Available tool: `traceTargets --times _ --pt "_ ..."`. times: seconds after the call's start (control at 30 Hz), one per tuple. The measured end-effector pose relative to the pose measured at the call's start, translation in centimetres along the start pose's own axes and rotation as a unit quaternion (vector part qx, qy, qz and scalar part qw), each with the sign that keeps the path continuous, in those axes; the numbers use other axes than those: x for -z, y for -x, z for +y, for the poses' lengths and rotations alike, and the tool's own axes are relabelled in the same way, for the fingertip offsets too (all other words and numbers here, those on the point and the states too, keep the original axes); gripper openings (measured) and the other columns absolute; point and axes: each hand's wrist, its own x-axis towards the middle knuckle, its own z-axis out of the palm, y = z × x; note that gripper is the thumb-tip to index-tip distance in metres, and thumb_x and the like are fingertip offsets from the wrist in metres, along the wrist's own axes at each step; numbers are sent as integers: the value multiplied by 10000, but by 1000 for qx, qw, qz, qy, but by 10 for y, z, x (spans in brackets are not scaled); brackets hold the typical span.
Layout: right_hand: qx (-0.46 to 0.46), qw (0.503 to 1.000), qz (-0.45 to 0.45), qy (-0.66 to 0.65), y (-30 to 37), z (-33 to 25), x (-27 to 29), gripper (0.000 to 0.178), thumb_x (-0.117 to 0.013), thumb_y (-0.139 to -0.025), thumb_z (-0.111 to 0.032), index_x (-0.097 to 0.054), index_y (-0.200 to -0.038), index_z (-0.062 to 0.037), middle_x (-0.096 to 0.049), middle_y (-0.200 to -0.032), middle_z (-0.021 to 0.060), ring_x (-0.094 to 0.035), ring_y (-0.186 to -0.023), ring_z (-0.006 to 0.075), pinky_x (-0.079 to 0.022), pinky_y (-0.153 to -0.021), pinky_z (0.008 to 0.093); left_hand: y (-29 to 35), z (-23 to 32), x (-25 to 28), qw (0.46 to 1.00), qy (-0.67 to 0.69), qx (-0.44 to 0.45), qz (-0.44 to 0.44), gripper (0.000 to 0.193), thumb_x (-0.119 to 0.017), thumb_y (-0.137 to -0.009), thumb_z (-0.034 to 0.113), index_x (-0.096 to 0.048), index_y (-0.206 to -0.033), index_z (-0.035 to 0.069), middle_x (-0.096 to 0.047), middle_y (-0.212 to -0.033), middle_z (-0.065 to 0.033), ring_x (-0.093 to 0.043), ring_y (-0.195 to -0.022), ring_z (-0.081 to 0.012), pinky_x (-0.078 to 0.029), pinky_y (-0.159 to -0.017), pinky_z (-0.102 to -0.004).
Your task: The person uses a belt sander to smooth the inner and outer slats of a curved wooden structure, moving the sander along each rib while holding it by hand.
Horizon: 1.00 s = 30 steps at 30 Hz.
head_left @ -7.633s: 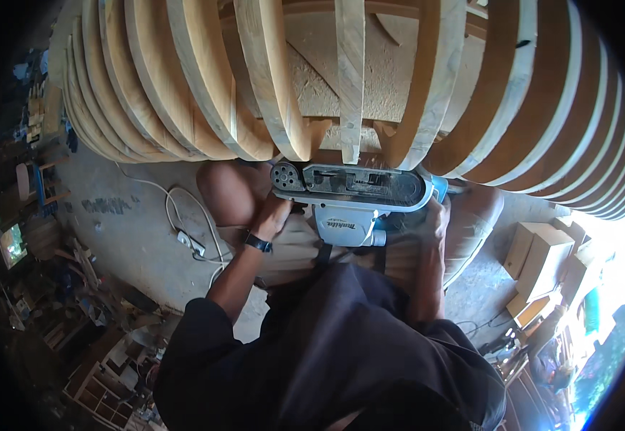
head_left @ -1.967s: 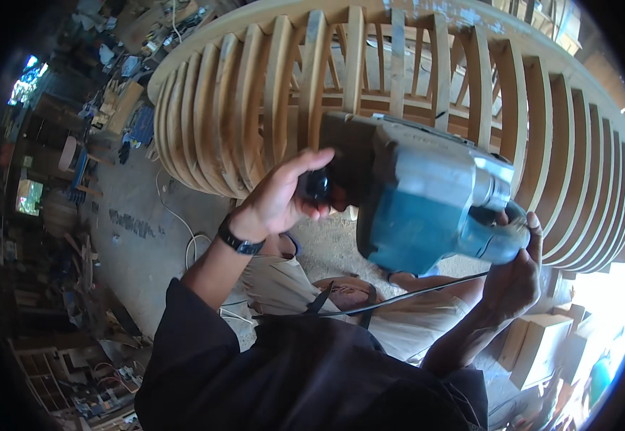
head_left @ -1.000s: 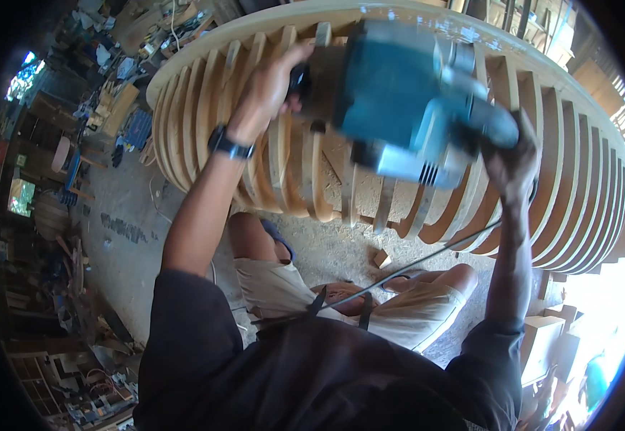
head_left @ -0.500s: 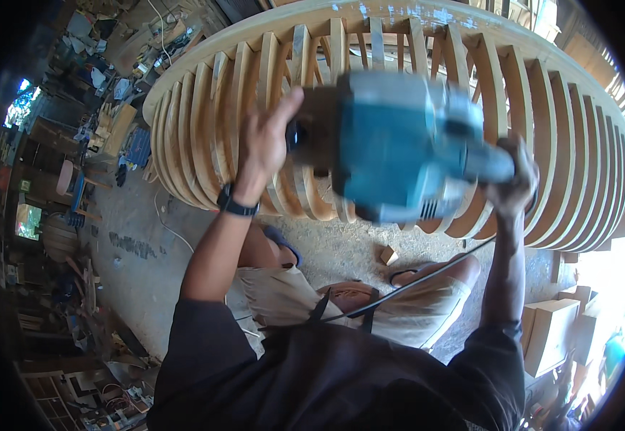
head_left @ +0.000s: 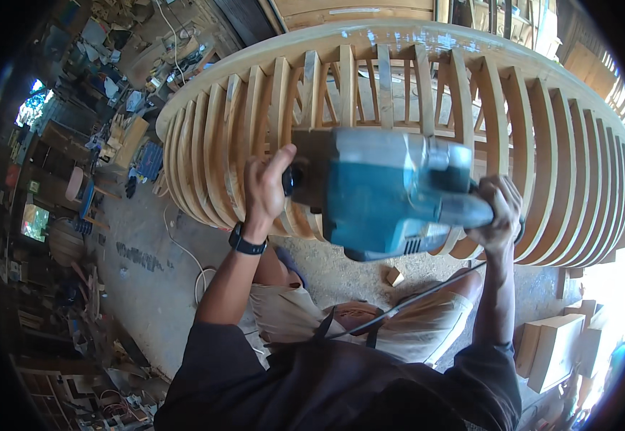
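Left hand (head_left: pixel 264 194) clamped on front knob (head_left: pixel 291 179) of teal belt sander (head_left: pixel 370 205), right hand (head_left: pixel 499 210) around rear handle (head_left: pixel 467 209), wooden slats (head_left: pixel 348 86) beyond

Beneath you, the concrete floor (head_left: pixel 136 302) carries a small wooden block (head_left: pixel 394 276) right of and below frame centre. Left of centre, you have a white cable (head_left: pixel 197 285) lying loosely curved; pale box-shaped wooden pieces (head_left: pixel 557 353) stand lower right.

Grey floor (head_left: pixel 136 302), dark patch (head_left: pixel 140 256) at left; bright opening (head_left: pixel 34 222) far left; wooden boards (head_left: pixel 355 19) along top edge; strong daylight (head_left: pixel 621 294) at lower right
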Motion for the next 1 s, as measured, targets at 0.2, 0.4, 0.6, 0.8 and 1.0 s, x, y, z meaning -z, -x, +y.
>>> traceTargets --times 0.2,0.4,0.6,0.8,1.0 --pt "-28 999 -22 22 -11 -8 -11 239 -720 -657 -79 -534 -802 -42 -557 -732 112 -538 -605 285 -423 -567 388 -4 10 5 997 74 23 29 433 -557 -960 288 -465 -582 98 -421 -550 60 -370 -489 -39 -271 -480 -257" --pt "-108 992 -44 40 -48 -20 -28 205 -716 -709 -12 -546 -822 -31 -588 -775 118 -559 -670 279 -442 -629 390 -37 15 35 997 21 68 -40 448 -461 -1014 369 -563 -694 74 -488 -627 50 -439 -563 -37 -312 -511 -240" --pt "-398 910 -28 113 -44 -58 -45 211 -775 -728 -99 -607 -849 -60 -601 -1010 112 -553 -997 290 -430 -874 422 -20 5 43 974 -51 209 -76 491 -475 -1018 418 -636 -773 25 -556 -654 24 -519 -577 -59 -408 -514 -238" --pt "-447 871 -137 152 -72 -94 -62 229 -761 -721 -104 -658 -921 -67 -594 -1140 152 -568 -1073 334 -461 -906 450 -6 7 65 886 87 454 -23 475 -642 -927 367 -483 -570 97 -428 -521 50 -421 -421 -43 -358 -353 -226" --pt "-462 865 -111 159 -68 -115 -84 215 -750 -735 -112 -653 -923 -72 -645 -1134 152 -605 -1042 340 -479 -910 437 -40 12 87 906 74 411 -71 327 -634 -869 178 -502 -602 44 -416 -528 16 -407 -423 -79 -319 -380 -279"
